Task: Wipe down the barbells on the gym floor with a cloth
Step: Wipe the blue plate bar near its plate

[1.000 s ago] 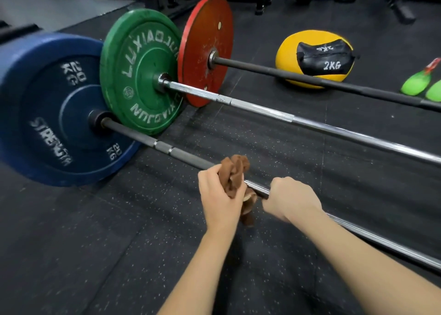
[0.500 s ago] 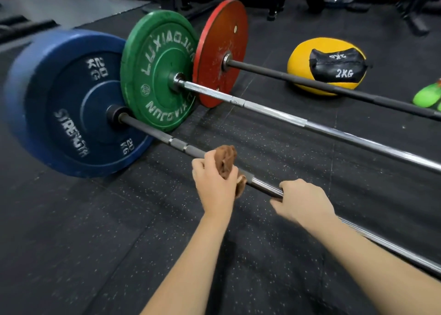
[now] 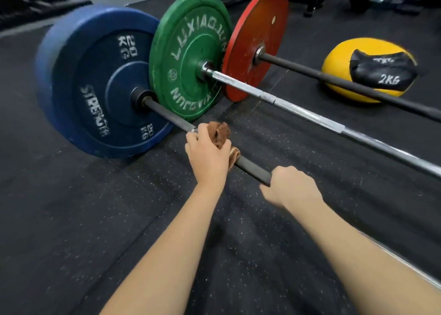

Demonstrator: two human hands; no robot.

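beside the blue plate [image 3: 95,83], our left hand [image 3: 210,152] clenches a brown cloth [image 3: 218,134] around the nearest barbell [image 3: 253,165] on the gym floor [image 3: 71,219]; further right, our right hand [image 3: 293,188] grips the same barbell, fingers curled round it

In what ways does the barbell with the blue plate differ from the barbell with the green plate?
The blue-plate barbell has a dark shaft; the green-plate barbell has a shiny silver one. The blue plate is marked 20 KG, the green plate LUXIAOJUN. Both hands hold the blue-plate barbell, the left hand with a brown cloth, the right hand bare; nothing touches the green-plate barbell. Both lie side by side on the black floor.
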